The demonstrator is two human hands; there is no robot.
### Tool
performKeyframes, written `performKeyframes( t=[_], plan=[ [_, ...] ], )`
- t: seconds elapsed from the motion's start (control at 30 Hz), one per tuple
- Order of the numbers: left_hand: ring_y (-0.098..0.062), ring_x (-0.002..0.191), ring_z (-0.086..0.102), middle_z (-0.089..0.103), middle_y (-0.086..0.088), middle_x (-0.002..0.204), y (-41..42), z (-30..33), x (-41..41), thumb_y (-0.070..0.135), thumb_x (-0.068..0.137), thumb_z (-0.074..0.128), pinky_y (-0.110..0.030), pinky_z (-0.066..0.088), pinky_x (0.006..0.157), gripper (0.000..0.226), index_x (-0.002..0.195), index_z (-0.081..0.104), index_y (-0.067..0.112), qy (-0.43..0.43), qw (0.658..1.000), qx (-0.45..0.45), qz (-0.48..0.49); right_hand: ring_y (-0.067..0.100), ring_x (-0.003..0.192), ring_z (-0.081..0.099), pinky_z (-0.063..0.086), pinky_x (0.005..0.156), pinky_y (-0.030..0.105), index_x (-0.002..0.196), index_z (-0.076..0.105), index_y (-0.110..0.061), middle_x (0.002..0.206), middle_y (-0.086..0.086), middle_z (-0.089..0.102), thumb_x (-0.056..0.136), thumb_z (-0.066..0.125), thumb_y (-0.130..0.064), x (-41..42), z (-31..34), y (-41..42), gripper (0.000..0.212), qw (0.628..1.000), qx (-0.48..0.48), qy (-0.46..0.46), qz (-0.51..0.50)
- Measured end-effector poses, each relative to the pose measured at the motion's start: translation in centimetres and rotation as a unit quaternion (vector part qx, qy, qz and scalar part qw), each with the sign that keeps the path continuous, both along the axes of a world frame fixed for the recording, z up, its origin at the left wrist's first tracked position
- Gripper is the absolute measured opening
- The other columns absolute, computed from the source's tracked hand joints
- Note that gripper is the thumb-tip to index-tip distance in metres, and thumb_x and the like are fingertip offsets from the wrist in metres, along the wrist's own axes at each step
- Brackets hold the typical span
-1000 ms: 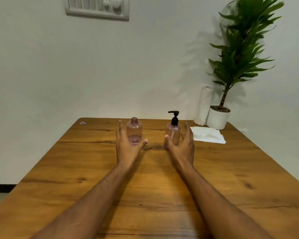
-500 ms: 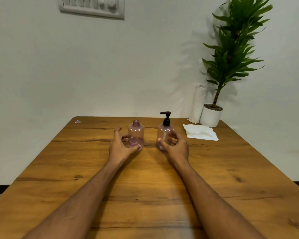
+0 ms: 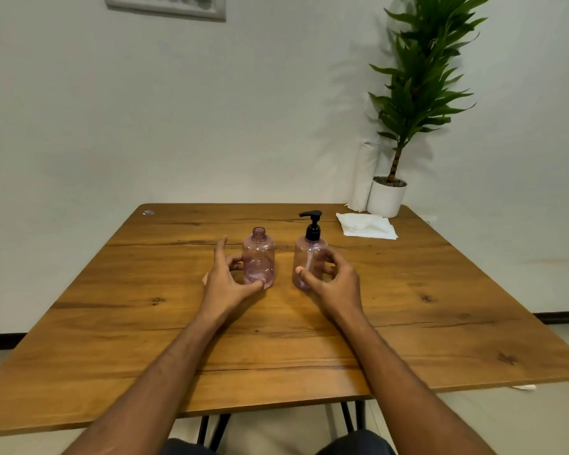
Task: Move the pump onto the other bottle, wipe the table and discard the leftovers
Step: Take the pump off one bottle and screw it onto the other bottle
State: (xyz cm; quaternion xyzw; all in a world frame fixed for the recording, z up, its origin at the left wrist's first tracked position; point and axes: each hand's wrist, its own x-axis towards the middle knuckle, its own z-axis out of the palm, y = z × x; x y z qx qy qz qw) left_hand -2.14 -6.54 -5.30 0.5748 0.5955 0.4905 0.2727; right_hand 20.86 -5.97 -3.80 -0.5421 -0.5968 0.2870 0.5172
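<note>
Tabletop: left hand cups open bottle, right hand pump bottle (fingers curled).

- A wall switch plate at 11 o'clock is cut off by the top edge; its switches are too blurred to count.
- The potted plant at 1 o'clock loses its upper leaves past the top edge.
- A white paper roll stands partly hidden behind the plant's white pot.
- A small shiny object at the table's far left corner is too small to tell.
- The left hand hides the lower left side of the open bottle; whether the grip is closed cannot be told.
- The right hand covers the lower right side of the pump bottle; its fingertips show blurred through the plastic.
- Dark-clothed knees at 6 o'clock are cut off by the bottom edge.
</note>
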Motion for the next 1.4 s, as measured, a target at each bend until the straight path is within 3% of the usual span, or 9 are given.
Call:
performKeyframes(
  t=[0.13, 0.27, 0.37, 0.43, 0.6, 0.83, 1.1, 1.27, 1.4],
  plan=[
    [-0.010, 0.120, 0.055, 0.054, 0.012, 0.127, -1.6, 1.1, 1.2, 0.034, 0.064, 0.097, -0.041, 0.025, 0.111, 0.136, 0.164, 0.005, 0.038, 0.051, 0.989, 0.125, 0.059, 0.008, 0.109, 0.064, 0.056, 0.080, 0.019, 0.145, 0.057, -0.028, 0.124, -0.011, 0.065, 0.080, 0.088, -0.045, -0.2, -0.2, -0.1, 0.075, 0.999, 0.011, -0.039, 0.001],
    [-0.008, 0.102, 0.057, 0.058, -0.003, 0.116, -4.2, 2.6, 4.5, 0.007, 0.088, 0.077, -0.024, 0.051, 0.090, 0.067, 0.147, 0.047, 0.017, 0.056, 0.944, 0.319, 0.064, 0.007, 0.106, 0.068, 0.061, 0.084, 0.028, 0.145, 0.055, -0.038, 0.118, -0.011, 0.070, 0.071, 0.082, -0.064, 0.0, -0.7, 0.1, 0.083, 0.999, 0.013, -0.051, -0.011],
    [-0.007, 0.110, 0.063, 0.065, -0.001, 0.123, -4.4, 4.3, 7.7, 0.008, 0.099, 0.064, -0.017, 0.051, 0.098, 0.034, 0.132, 0.064, 0.011, 0.071, 0.947, 0.310, -0.034, 0.001, 0.102, 0.067, 0.059, 0.081, 0.026, 0.137, 0.054, -0.050, 0.112, -0.016, 0.071, 0.076, 0.085, -0.054, 0.2, -0.4, -0.1, 0.069, 1.000, 0.008, -0.022, 0.003],
    [-0.006, 0.123, 0.061, 0.062, 0.007, 0.136, -3.7, 5.9, 9.4, 0.018, 0.103, 0.061, -0.010, 0.044, 0.103, 0.042, 0.144, 0.057, 0.017, 0.024, 0.976, 0.207, -0.068, -0.002, 0.100, 0.065, 0.056, 0.080, 0.022, 0.143, 0.051, -0.051, 0.108, -0.021, 0.069, 0.081, 0.086, -0.041, 0.5, -0.2, -0.5, 0.072, 1.000, 0.003, 0.005, 0.016],
    [-0.008, 0.129, 0.058, 0.065, 0.008, 0.138, -0.2, 8.5, 10.8, 0.019, 0.103, 0.060, -0.028, 0.051, 0.106, 0.039, 0.142, 0.060, 0.018, -0.015, 0.986, 0.031, -0.161, 0.004, 0.099, 0.068, 0.054, 0.077, 0.021, 0.143, 0.057, -0.045, 0.104, -0.008, 0.076, 0.081, 0.087, -0.032, 1.3, -0.5, -0.4, 0.070, 0.999, 0.005, 0.030, 0.032],
    [-0.009, 0.119, 0.069, 0.077, 0.004, 0.120, 1.5, 8.8, 10.3, 0.014, 0.093, 0.074, -0.043, 0.052, 0.109, 0.030, 0.122, 0.074, 0.019, 0.000, 0.989, 0.035, -0.146, -0.001, 0.105, 0.060, 0.050, 0.077, 0.019, 0.149, 0.053, -0.038, 0.112, -0.018, 0.067, 0.080, 0.089, -0.030, 1.3, -0.5, -0.5, 0.078, 0.999, -0.010, 0.042, 0.031],
    [0.008, 0.082, 0.073, 0.076, 0.017, 0.083, 0.1, 9.1, 11.9, 0.029, 0.068, 0.095, -0.011, 0.056, 0.073, 0.038, 0.102, 0.081, 0.021, -0.031, 0.997, 0.075, -0.017, 0.007, 0.100, 0.070, 0.065, 0.085, 0.043, 0.132, 0.068, -0.035, 0.108, -0.008, 0.075, 0.062, 0.080, -0.063, 1.1, -0.7, -0.5, 0.077, 1.000, -0.006, 0.000, 0.001],
    [0.002, 0.097, 0.073, 0.080, 0.009, 0.104, -1.1, 8.4, 12.0, 0.027, 0.071, 0.094, -0.017, 0.060, 0.085, 0.045, 0.113, 0.079, 0.019, -0.029, 0.996, 0.086, 0.013, 0.009, 0.103, 0.068, 0.062, 0.085, 0.036, 0.145, 0.061, -0.034, 0.113, -0.006, 0.074, 0.061, 0.076, -0.070, 0.9, -0.7, -0.6, 0.093, 1.000, 0.000, -0.011, -0.016],
    [0.005, 0.080, 0.071, 0.077, 0.010, 0.086, -1.2, 8.4, 11.0, 0.018, 0.078, 0.089, 0.002, 0.046, 0.069, 0.028, 0.104, 0.079, 0.017, -0.036, 0.993, 0.102, 0.051, 0.007, 0.102, 0.067, 0.060, 0.085, 0.032, 0.146, 0.058, -0.035, 0.111, -0.008, 0.073, 0.070, 0.086, -0.060, 0.9, -0.6, -0.3, 0.085, 1.000, -0.003, -0.011, -0.014]
  ],
)
